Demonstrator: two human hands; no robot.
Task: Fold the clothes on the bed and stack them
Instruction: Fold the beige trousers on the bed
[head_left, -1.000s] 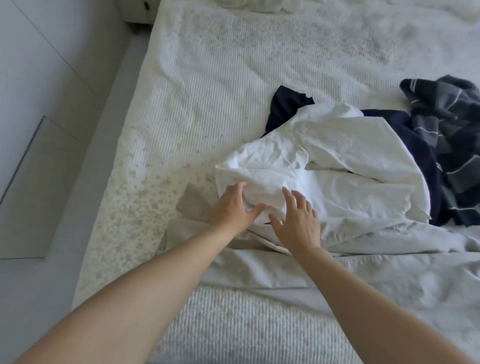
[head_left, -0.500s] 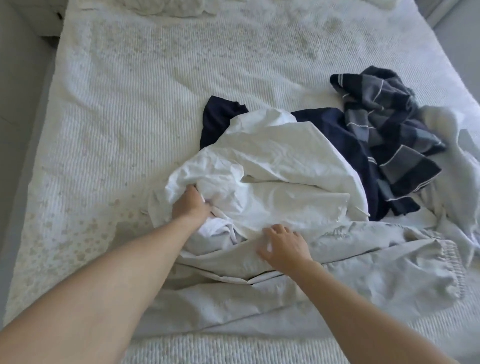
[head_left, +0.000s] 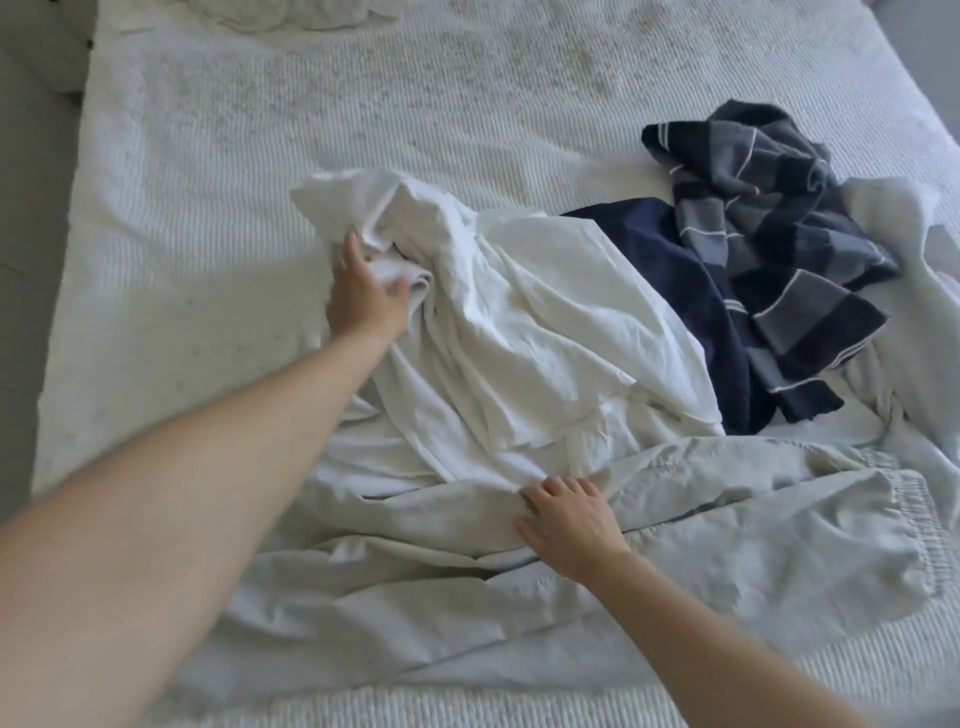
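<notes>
Bed (head_left: 208, 171): white ribbed cover, fills most of the view; a strip of grey floor (head_left: 31, 208) along its left edge; a rumpled white pillow or blanket (head_left: 291, 15) at the top edge.

Left hand (head_left: 363, 296): arm reaching from the lower left; fingers curled round a bunched fold at the left end of the white garment; grasping it.

White garment (head_left: 519, 312): crumpled, unfolded, lying mid-bed; its left end raised in a peak above the left hand; its right part draped over the dark blue garment.

Pale grey garment (head_left: 727, 519): spread flat and creased across the near part of the bed, beneath the white garment's lower edge; elastic-looking gathered hem at its right end.

Right hand (head_left: 566, 525): resting on the pale grey garment where it meets the white one; fingertips bent into the cloth; whether it pinches or only presses, cannot tell.

Dark blue garment (head_left: 675, 291): partly covered, right of centre.

Striped navy-and-grey garment (head_left: 769, 234): heaped on the dark blue one.

Further white cloth (head_left: 914, 291): at the right edge, touching the striped garment.
</notes>
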